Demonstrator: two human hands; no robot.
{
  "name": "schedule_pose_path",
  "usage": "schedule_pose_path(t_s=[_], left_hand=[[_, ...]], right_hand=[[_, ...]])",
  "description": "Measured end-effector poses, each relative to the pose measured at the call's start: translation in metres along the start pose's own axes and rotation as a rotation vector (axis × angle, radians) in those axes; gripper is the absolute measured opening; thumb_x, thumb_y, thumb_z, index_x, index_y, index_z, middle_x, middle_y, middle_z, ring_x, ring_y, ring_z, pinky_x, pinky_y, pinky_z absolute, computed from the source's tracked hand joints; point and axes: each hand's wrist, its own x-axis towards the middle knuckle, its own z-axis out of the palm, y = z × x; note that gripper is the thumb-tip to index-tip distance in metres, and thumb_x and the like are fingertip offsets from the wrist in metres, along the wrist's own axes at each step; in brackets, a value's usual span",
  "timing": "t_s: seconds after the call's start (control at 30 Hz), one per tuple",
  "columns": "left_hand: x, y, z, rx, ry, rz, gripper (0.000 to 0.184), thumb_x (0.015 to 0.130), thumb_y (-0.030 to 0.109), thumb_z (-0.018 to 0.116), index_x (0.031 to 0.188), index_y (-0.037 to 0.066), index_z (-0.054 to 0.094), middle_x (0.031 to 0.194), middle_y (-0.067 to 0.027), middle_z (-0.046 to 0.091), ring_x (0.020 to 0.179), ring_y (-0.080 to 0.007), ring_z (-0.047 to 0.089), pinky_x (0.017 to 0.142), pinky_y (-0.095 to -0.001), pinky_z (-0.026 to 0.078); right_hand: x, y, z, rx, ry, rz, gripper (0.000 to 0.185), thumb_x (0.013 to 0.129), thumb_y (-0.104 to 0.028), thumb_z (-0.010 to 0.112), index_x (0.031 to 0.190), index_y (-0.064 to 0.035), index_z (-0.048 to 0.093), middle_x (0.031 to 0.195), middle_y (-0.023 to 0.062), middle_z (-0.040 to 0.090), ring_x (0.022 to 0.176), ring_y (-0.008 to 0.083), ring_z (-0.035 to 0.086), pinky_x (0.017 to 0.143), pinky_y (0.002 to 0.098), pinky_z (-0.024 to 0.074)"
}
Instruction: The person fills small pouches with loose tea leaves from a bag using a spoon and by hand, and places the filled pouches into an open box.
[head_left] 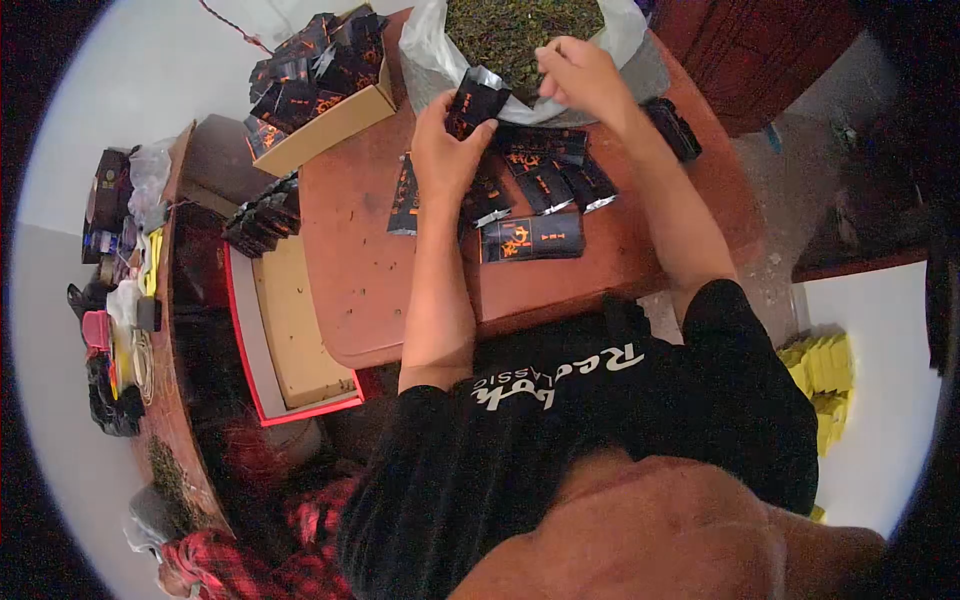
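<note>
My left hand (450, 145) is wrapped round a black packet (478, 105) with orange print, its silvery open mouth upward, near the bag's edge. Over the big clear plastic bag (425, 50) of loose dark green leaves (515, 35), my right hand (575, 75) has its fingers curled together; whatever they may hold is too small to make out. Below my hands, several black packets (545, 185) lie on the reddish-brown table, some with silver ends. One packet (532, 238) lies flat nearest my body.
A cardboard box (325, 130) full of black packets stands at the table's left corner. A red-edged box (290, 320) sits lower left. Another black bundle (672, 130) is right of the bag. Yellow packets (825, 370) are at far right. Leaf crumbs dot the table (370, 320).
</note>
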Motion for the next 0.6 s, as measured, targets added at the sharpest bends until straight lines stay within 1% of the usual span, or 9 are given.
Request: schedule_pose_path(t_s=[0.03, 0.07, 0.17, 0.27, 0.37, 0.43, 0.53, 0.6], left_hand=[[0.001, 0.0, 0.0, -0.006, 0.003, 0.007, 0.059, 0.071, 0.021, 0.086, 0.122, 0.004, 0.062, 0.113, -0.0138, 0.067, 0.103, -0.0273, 0.066, 0.09, -0.0369, 0.051], [0.001, 0.0, 0.0, 0.008, 0.004, 0.005, 0.059, 0.071, 0.021, 0.086, 0.122, 0.004, 0.062, 0.113, -0.0137, 0.067, 0.103, -0.0272, 0.066, 0.09, -0.0368, 0.051], [0.0, 0.004, -0.002, 0.04, 0.001, 0.003, 0.058, 0.071, 0.021, 0.085, 0.121, 0.004, 0.062, 0.113, -0.0136, 0.067, 0.102, -0.0268, 0.066, 0.089, -0.0365, 0.051], [0.0, 0.005, -0.002, 0.04, -0.001, 0.011, 0.056, 0.071, 0.02, 0.085, 0.12, 0.005, 0.062, 0.111, -0.0141, 0.066, 0.1, -0.0272, 0.066, 0.088, -0.0365, 0.051], [-0.001, 0.006, -0.002, 0.012, 0.011, 0.011, 0.054, 0.07, 0.019, 0.083, 0.119, 0.005, 0.063, 0.108, -0.0152, 0.065, 0.097, -0.0284, 0.065, 0.087, -0.037, 0.051], [-0.002, 0.005, -0.001, -0.015, 0.012, 0.002, 0.054, 0.07, 0.018, 0.083, 0.118, 0.004, 0.063, 0.108, -0.0149, 0.066, 0.096, -0.0282, 0.065, 0.086, -0.0367, 0.051], [-0.002, 0.011, -0.004, 0.003, -0.009, -0.024, 0.059, 0.071, 0.021, 0.085, 0.121, 0.002, 0.062, 0.113, -0.0151, 0.067, 0.103, -0.0274, 0.066, 0.091, -0.0367, 0.051], [-0.003, 0.014, -0.005, 0.019, -0.007, -0.015, 0.059, 0.071, 0.021, 0.085, 0.122, 0.002, 0.062, 0.113, -0.0158, 0.066, 0.103, -0.0278, 0.066, 0.091, -0.0367, 0.051]], right_hand=[[0.0, -0.002, 0.009, 0.038, 0.032, 0.012, 0.032, 0.098, -0.036, 0.053, 0.092, -0.0056, 0.062, 0.067, 0.0038, 0.067, 0.056, 0.0097, 0.06, 0.052, 0.0242, 0.0489], [0.0, -0.006, 0.016, 0.002, 0.083, 0.021, 0.031, 0.098, -0.034, 0.053, 0.093, -0.0048, 0.062, 0.071, 0.0055, 0.069, 0.056, 0.01, 0.061, 0.049, 0.0248, 0.0489], [-0.002, -0.008, 0.024, 0.095, 0.175, -0.026, 0.028, 0.095, -0.027, 0.053, 0.091, -0.0015, 0.063, 0.068, 0.0086, 0.071, 0.056, 0.0148, 0.066, 0.054, 0.0306, 0.0528], [0.0, 0.0, 0.027, 0.144, 0.21, -0.008, 0.025, 0.095, -0.026, 0.053, 0.093, -0.0023, 0.063, 0.069, 0.0081, 0.071, 0.056, 0.0137, 0.065, 0.052, 0.0299, 0.0516], [-0.002, 0.008, 0.025, 0.268, 0.244, 0.004, 0.024, 0.095, -0.024, 0.052, 0.095, -0.0031, 0.063, 0.071, 0.0078, 0.071, 0.055, 0.0115, 0.063, 0.048, 0.0277, 0.0499], [0.0, 0.015, 0.024, 0.297, 0.268, -0.043, 0.023, 0.095, -0.024, 0.052, 0.096, -0.0038, 0.063, 0.072, 0.0078, 0.071, 0.055, 0.0104, 0.062, 0.047, 0.0261, 0.0488], [-0.003, 0.015, 0.02, 0.342, 0.292, -0.054, 0.023, 0.096, -0.024, 0.052, 0.097, -0.0044, 0.063, 0.074, 0.0082, 0.071, 0.055, 0.0098, 0.061, 0.046, 0.0249, 0.0479], [-0.003, 0.014, 0.016, 0.376, 0.293, -0.064, 0.023, 0.096, -0.024, 0.052, 0.097, -0.0046, 0.063, 0.075, 0.0089, 0.071, 0.055, 0.0099, 0.061, 0.046, 0.0245, 0.0476]])
